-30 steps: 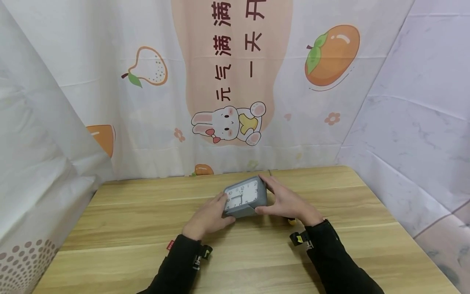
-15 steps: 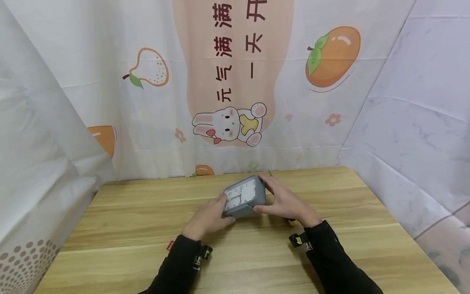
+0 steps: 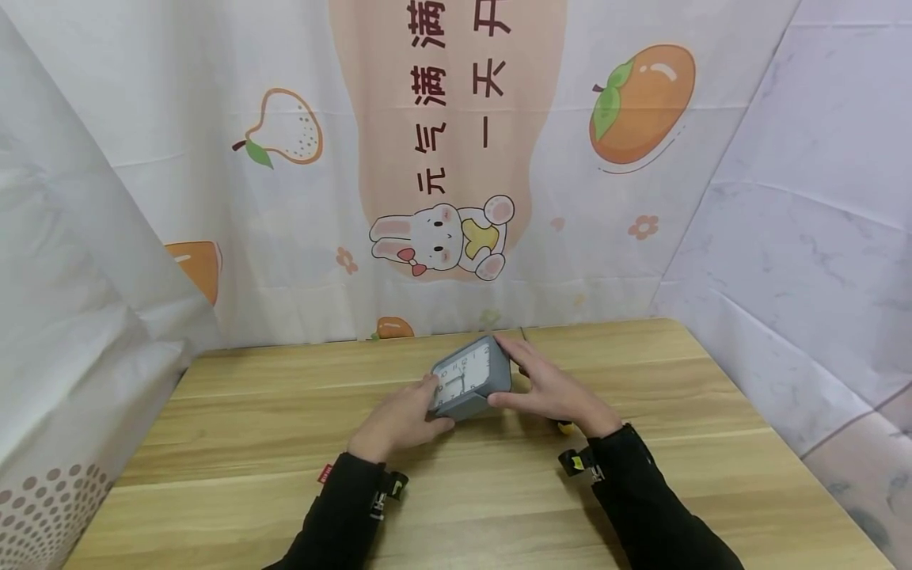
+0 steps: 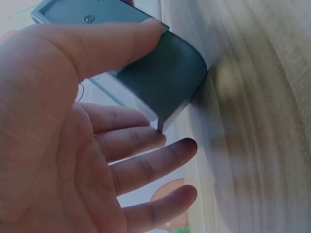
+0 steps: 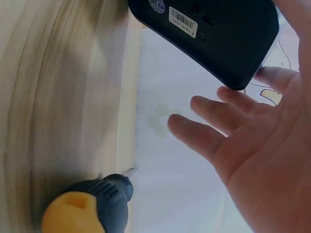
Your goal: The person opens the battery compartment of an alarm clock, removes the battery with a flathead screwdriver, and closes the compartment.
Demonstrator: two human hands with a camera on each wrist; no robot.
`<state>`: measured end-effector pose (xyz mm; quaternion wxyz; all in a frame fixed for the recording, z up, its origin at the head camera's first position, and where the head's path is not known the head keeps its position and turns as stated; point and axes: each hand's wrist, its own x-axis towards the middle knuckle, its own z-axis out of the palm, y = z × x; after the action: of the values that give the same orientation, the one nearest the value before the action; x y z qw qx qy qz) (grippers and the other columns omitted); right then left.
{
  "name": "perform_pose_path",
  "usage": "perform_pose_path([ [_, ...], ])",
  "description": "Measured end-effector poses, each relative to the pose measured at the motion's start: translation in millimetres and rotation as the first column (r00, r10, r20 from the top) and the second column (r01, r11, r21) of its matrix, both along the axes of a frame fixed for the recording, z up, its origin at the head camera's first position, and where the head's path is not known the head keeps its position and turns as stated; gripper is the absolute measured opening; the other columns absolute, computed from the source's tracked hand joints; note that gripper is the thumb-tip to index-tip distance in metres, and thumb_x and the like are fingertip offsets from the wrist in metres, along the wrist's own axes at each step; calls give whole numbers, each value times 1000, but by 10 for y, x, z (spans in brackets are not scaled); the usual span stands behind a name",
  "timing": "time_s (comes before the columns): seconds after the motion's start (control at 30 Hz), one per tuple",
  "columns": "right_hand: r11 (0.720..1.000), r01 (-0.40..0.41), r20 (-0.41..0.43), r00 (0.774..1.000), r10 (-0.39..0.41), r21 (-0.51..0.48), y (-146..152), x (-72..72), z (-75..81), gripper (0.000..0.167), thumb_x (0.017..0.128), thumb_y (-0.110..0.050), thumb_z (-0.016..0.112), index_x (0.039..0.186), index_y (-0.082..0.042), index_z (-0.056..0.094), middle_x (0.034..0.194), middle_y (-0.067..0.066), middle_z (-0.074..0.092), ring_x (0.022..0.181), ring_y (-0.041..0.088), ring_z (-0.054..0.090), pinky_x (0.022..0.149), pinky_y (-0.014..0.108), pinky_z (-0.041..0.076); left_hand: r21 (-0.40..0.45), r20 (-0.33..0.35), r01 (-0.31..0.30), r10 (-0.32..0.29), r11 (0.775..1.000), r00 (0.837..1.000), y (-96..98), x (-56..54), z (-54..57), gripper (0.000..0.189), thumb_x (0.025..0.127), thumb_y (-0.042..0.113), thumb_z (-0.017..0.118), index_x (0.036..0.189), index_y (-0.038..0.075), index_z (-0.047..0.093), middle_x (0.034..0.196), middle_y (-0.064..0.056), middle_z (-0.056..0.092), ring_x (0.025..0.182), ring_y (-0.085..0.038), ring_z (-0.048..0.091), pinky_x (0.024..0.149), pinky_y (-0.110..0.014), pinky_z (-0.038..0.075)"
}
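Note:
A grey square-cornered alarm clock [image 3: 463, 377] with a white numbered dial stands tilted on the table between both hands. My left hand [image 3: 400, 418] holds its left end, the thumb along the underside and fingers at the dial's edge; in the left wrist view, the lower fingers extend clear of the casing. At the other end my right hand [image 3: 550, 389] grips the clock, with a finger at the top corner and the thumb at the lower corner. The right wrist view shows its black back [image 5: 218, 36] with a barcode label [image 5: 183, 22].
Beyond the right hand lies a yellow-and-black handled tool [image 5: 92, 206] with a thin metal tip, mostly hidden in the head view. The wood-grain table [image 3: 235, 443] meets a printed curtain [image 3: 285, 222] at the back. A small red tag [image 3: 324, 473] shows beside the left sleeve.
The clock has turned slightly, its dial swinging a little to the left, and the right hand has followed it a short way left. Both hands keep their hold.

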<state>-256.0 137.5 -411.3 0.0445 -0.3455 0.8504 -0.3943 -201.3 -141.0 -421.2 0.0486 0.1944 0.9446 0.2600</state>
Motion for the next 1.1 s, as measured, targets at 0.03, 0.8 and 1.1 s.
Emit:
perform_pose_path([
  [0.03,1000,-5,3,1000,5,-2,-3,-2,-1,100,87,-45,80,163,-32,16,162,7,27,147,29,30,111,56,35,4,0,5,-5,1000,1000,2,-3,0,73,92,36,75,148,1,45,138,-15,58,115,-24,59,95,-45,49],
  [0.8,982,-137,124,980,153,-129,31,-72,-25,121,79,-30,89,165,-25,4,165,11,21,146,44,29,110,65,29,96,9,157,-158,983,987,-15,-34,90,60,92,35,75,142,8,56,112,-4,68,91,-18,63,76,-31,51],
  [1.1,990,-95,153,982,111,-106,26,-30,-20,120,81,-29,88,164,-27,1,165,17,19,145,46,30,111,63,30,166,-103,180,-165,970,981,36,-12,176,67,91,28,78,149,7,51,134,-12,65,112,-24,67,82,-31,54],
])
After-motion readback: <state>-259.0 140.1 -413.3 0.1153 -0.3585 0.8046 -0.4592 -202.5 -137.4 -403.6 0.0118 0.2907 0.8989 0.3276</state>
